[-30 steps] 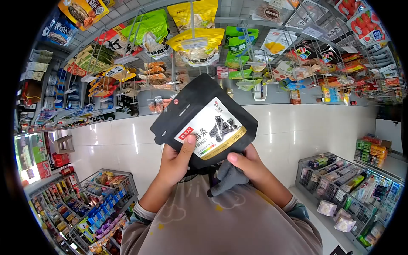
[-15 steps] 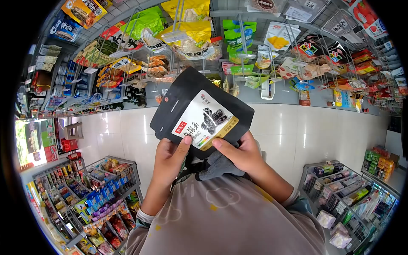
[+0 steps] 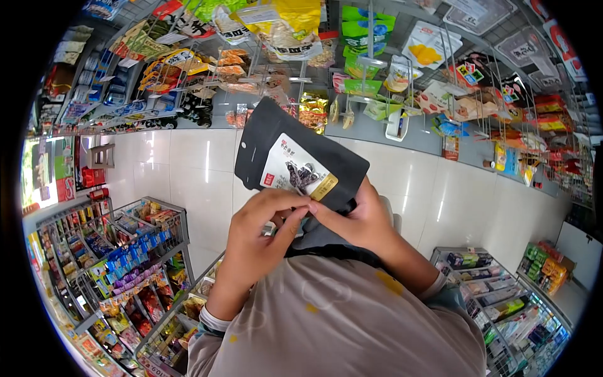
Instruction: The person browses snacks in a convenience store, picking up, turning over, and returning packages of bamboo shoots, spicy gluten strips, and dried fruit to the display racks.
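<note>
At the fingertips, I have the bare left hand (image 3: 259, 232) with thumb and forefinger drawn together beside the thumb tip of the bare right hand (image 3: 364, 221); I cannot tell whether the left pair pinches anything. The right thumb lies over the near edge of a flat, matte-black pouch with a white and gold label (image 3: 304, 149), its other fingers mostly hidden behind, so I judge that hand to be gripping it. From both hands the pouch reaches forward, its longest visible edge slanting from upper left to lower right. The edge with the hanging hole faces left, nearer the left hand; the right hand is at the opposite end. Below the right thumb bunches dark grey fabric (image 3: 323, 237). Farther out I see pale, glossy floor tiles (image 3: 402, 173), then a plump yellow plastic bag (image 3: 286, 31) hanging above.
</note>
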Demonstrator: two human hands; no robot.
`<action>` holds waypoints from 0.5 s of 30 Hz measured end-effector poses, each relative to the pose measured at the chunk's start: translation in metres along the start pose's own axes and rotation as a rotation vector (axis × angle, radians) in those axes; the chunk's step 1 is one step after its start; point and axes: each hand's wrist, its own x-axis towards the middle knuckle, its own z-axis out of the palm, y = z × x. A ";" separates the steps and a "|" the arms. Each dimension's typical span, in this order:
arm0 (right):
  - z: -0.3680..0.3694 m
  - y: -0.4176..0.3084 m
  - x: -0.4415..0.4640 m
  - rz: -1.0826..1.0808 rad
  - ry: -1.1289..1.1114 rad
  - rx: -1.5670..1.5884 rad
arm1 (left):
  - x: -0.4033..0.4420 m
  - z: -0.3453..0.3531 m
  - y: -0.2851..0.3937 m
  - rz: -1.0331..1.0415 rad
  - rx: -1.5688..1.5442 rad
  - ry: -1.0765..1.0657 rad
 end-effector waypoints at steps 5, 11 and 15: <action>0.006 0.004 0.010 -0.082 -0.062 -0.042 | -0.008 -0.009 -0.002 -0.013 0.021 0.000; -0.002 0.001 0.015 -0.008 -0.158 -0.186 | -0.015 -0.007 -0.004 0.018 0.127 -0.025; -0.008 -0.003 0.017 0.058 -0.178 -0.271 | -0.017 0.000 -0.008 0.041 0.123 -0.021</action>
